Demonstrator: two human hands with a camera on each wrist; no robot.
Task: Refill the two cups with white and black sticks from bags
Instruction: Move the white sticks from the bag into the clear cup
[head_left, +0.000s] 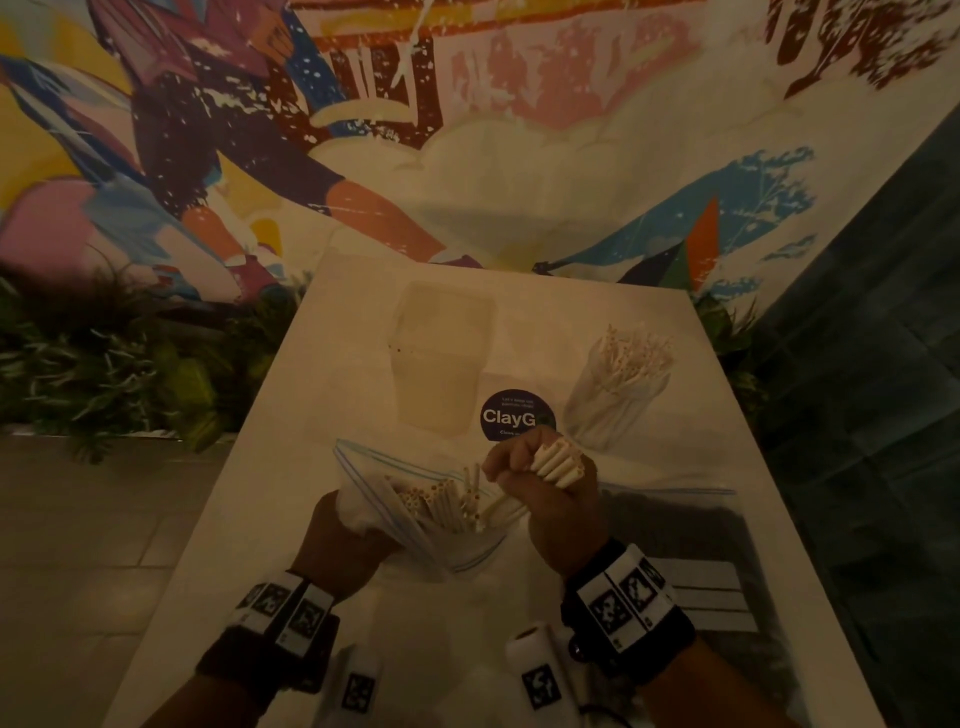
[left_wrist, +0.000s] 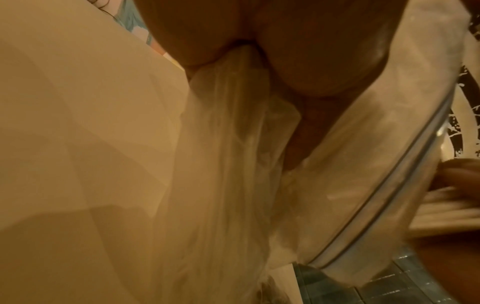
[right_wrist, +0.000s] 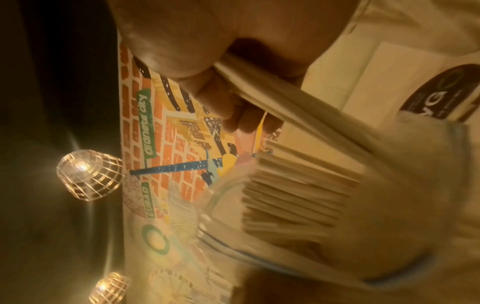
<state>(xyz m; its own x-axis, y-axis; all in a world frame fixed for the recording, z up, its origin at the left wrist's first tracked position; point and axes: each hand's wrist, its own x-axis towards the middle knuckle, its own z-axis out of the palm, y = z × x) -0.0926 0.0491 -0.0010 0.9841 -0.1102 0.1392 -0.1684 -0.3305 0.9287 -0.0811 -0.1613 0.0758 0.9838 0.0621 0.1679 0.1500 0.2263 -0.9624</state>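
On the white table (head_left: 311, 519) my left hand (head_left: 340, 540) grips the left side of a clear zip bag (head_left: 410, 499) that holds several white sticks (head_left: 447, 501). The bag's plastic (left_wrist: 233, 164) runs out from under my left fingers in the left wrist view. My right hand (head_left: 550, 488) grips a bundle of white sticks (head_left: 558, 460) just right of the bag's mouth; the bundle (right_wrist: 272, 90) also shows in the right wrist view. A clear cup (head_left: 618, 384) full of white sticks stands at the back right. An empty clear cup (head_left: 444, 358) stands at the back middle.
A second zip bag (head_left: 670, 525) with dark contents lies flat at the right, under my right wrist. A round dark "ClayGo" sticker (head_left: 511, 415) sits between the cups. Plants (head_left: 104, 364) border the table's left side, and a painted wall stands behind.
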